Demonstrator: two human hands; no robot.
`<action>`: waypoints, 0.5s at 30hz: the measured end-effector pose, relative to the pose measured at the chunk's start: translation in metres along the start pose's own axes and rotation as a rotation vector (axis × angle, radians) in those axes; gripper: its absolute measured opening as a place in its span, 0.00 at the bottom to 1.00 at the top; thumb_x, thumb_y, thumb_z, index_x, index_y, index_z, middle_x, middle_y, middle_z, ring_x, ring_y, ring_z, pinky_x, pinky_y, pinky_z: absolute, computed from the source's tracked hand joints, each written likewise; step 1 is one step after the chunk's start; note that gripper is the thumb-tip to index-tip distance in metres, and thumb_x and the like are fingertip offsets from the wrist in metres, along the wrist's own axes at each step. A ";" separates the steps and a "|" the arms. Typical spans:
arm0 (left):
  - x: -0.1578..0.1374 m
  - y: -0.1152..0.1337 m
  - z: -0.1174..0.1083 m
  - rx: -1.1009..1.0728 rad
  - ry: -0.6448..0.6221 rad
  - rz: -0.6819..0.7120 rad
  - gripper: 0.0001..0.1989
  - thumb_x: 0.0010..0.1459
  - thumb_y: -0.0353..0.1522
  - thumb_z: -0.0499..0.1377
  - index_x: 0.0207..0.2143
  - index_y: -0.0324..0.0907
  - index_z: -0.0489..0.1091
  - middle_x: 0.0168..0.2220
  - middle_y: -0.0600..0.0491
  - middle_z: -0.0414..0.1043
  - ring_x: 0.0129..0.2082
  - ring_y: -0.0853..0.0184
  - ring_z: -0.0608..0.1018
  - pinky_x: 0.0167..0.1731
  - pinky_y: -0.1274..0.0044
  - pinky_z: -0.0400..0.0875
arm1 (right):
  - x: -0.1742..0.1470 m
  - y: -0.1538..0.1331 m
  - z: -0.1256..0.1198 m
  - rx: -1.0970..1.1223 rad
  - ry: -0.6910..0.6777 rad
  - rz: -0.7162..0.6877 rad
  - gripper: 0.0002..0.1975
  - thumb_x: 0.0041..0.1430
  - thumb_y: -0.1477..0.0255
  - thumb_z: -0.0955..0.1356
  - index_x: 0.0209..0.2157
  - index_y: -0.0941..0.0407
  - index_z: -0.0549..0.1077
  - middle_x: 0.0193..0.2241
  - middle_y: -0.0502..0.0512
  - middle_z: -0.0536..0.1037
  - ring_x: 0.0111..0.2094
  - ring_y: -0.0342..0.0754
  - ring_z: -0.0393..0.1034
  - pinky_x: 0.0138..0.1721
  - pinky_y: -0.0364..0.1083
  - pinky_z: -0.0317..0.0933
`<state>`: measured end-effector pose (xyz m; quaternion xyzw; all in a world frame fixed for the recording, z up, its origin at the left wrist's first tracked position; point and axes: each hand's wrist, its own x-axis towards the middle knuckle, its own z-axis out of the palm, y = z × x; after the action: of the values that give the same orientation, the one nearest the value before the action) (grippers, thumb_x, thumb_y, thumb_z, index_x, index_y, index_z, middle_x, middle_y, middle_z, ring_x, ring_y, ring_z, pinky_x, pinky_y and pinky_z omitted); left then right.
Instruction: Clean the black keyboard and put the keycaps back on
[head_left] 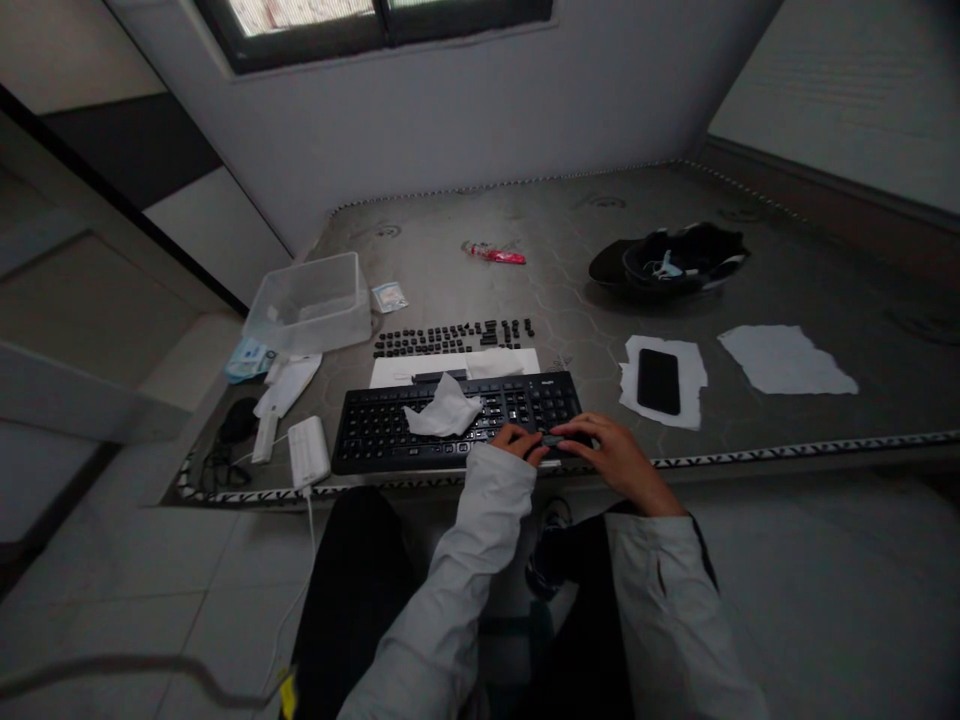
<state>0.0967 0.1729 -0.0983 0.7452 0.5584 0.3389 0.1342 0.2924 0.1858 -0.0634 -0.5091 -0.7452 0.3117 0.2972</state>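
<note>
A black keyboard [375, 425] lies along the table's front edge, many of its key positions without caps. Over its right front part, my left hand [517, 442] and my right hand [611, 452] meet with fingertips pinched on a small dark keycap [553, 440]. Both hands are closed, and the fingers partly hide the piece. A crumpled white tissue [444, 408] rests on the middle of the keys. Behind the keyboard, several rows of loose black keycaps [450, 338] are laid out. Between them and the keyboard lies a white sheet [390, 372] with a folded tissue [495, 362] on it.
On the left stand a clear plastic box [311, 305], a white power adapter [308, 452] with a cable, and a black mouse [239, 420]. To the right are a phone [658, 381] on white paper, another paper piece [786, 358] and a black cap [667, 260]. A red packet [497, 255] lies farther back.
</note>
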 end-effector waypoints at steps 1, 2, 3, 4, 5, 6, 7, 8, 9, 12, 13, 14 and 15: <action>0.000 0.001 -0.002 -0.008 -0.002 -0.009 0.12 0.54 0.37 0.65 0.40 0.44 0.79 0.35 0.51 0.76 0.29 0.68 0.78 0.30 0.76 0.78 | 0.000 0.000 0.000 -0.008 0.009 0.001 0.11 0.56 0.63 0.69 0.41 0.49 0.78 0.37 0.54 0.77 0.42 0.53 0.70 0.46 0.52 0.62; 0.001 0.002 -0.003 -0.017 0.001 -0.015 0.11 0.54 0.36 0.65 0.40 0.44 0.78 0.35 0.51 0.76 0.30 0.67 0.79 0.31 0.75 0.78 | 0.000 -0.001 0.000 -0.017 0.021 0.004 0.11 0.56 0.63 0.70 0.41 0.49 0.78 0.36 0.54 0.77 0.42 0.53 0.70 0.46 0.52 0.62; 0.001 0.003 -0.004 -0.026 0.005 -0.016 0.11 0.54 0.36 0.64 0.40 0.43 0.78 0.35 0.51 0.76 0.31 0.67 0.79 0.33 0.75 0.78 | 0.000 -0.001 0.000 -0.025 0.032 0.007 0.11 0.55 0.63 0.70 0.41 0.50 0.78 0.36 0.54 0.77 0.41 0.52 0.70 0.45 0.52 0.62; 0.002 0.003 -0.005 -0.033 0.008 -0.012 0.11 0.55 0.35 0.64 0.40 0.42 0.78 0.35 0.50 0.76 0.32 0.67 0.79 0.34 0.75 0.78 | 0.000 -0.001 0.000 -0.031 0.040 0.011 0.11 0.55 0.63 0.70 0.40 0.50 0.78 0.35 0.54 0.77 0.40 0.52 0.70 0.45 0.51 0.63; 0.002 0.002 -0.005 -0.037 0.013 -0.006 0.10 0.55 0.35 0.63 0.40 0.42 0.78 0.36 0.50 0.76 0.32 0.67 0.79 0.34 0.75 0.78 | 0.001 -0.002 0.001 -0.033 0.044 0.015 0.11 0.55 0.63 0.70 0.39 0.50 0.78 0.35 0.53 0.77 0.39 0.52 0.70 0.44 0.51 0.63; 0.002 0.001 -0.005 -0.037 0.017 0.001 0.10 0.55 0.35 0.63 0.40 0.42 0.78 0.36 0.50 0.76 0.32 0.67 0.79 0.34 0.75 0.78 | 0.001 -0.002 0.001 -0.032 0.043 0.017 0.11 0.54 0.63 0.70 0.39 0.50 0.78 0.35 0.53 0.77 0.39 0.51 0.71 0.43 0.50 0.63; 0.003 0.000 -0.004 -0.034 0.017 0.009 0.10 0.56 0.35 0.63 0.40 0.42 0.78 0.35 0.51 0.76 0.32 0.67 0.79 0.33 0.76 0.77 | 0.001 -0.002 0.001 -0.029 0.041 0.018 0.10 0.55 0.63 0.70 0.39 0.50 0.78 0.35 0.53 0.77 0.38 0.51 0.71 0.42 0.50 0.64; 0.003 -0.002 -0.003 -0.028 0.014 0.020 0.10 0.56 0.36 0.62 0.40 0.43 0.78 0.35 0.51 0.76 0.32 0.68 0.79 0.33 0.76 0.77 | 0.001 -0.002 0.001 -0.027 0.039 0.018 0.10 0.55 0.63 0.70 0.39 0.50 0.78 0.35 0.54 0.77 0.38 0.51 0.71 0.41 0.50 0.64; 0.003 -0.003 -0.001 -0.019 0.010 0.032 0.11 0.57 0.36 0.62 0.41 0.43 0.78 0.35 0.51 0.75 0.32 0.68 0.79 0.32 0.76 0.77 | 0.001 -0.002 0.001 -0.025 0.036 0.018 0.10 0.55 0.63 0.70 0.39 0.50 0.78 0.35 0.54 0.77 0.38 0.51 0.71 0.41 0.50 0.64; 0.003 -0.008 0.003 0.013 0.001 0.055 0.11 0.57 0.37 0.61 0.41 0.44 0.78 0.35 0.51 0.75 0.31 0.68 0.79 0.30 0.77 0.77 | 0.002 -0.003 0.001 -0.027 0.031 0.020 0.09 0.55 0.64 0.70 0.38 0.50 0.78 0.35 0.53 0.77 0.37 0.50 0.71 0.40 0.49 0.64; 0.002 -0.010 0.004 0.016 0.001 0.061 0.11 0.57 0.37 0.61 0.41 0.45 0.77 0.35 0.51 0.75 0.31 0.68 0.79 0.30 0.77 0.77 | 0.002 -0.003 0.001 -0.030 0.029 0.022 0.09 0.55 0.64 0.70 0.38 0.50 0.78 0.35 0.53 0.78 0.36 0.50 0.71 0.40 0.49 0.64; 0.002 -0.011 0.006 0.014 0.006 0.067 0.10 0.58 0.37 0.61 0.41 0.45 0.77 0.35 0.52 0.75 0.32 0.68 0.79 0.30 0.77 0.77 | 0.002 -0.003 0.001 -0.034 0.028 0.024 0.09 0.55 0.64 0.70 0.38 0.50 0.78 0.35 0.53 0.78 0.36 0.50 0.71 0.40 0.49 0.65; 0.002 -0.012 0.007 0.007 0.013 0.078 0.10 0.58 0.37 0.61 0.41 0.45 0.77 0.35 0.52 0.75 0.32 0.68 0.79 0.31 0.77 0.77 | 0.002 -0.003 0.001 -0.037 0.027 0.024 0.09 0.55 0.64 0.70 0.38 0.50 0.78 0.35 0.53 0.78 0.36 0.50 0.71 0.40 0.49 0.65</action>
<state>0.0924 0.1798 -0.1092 0.7647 0.5310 0.3467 0.1145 0.2894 0.1867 -0.0615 -0.5276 -0.7405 0.2946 0.2942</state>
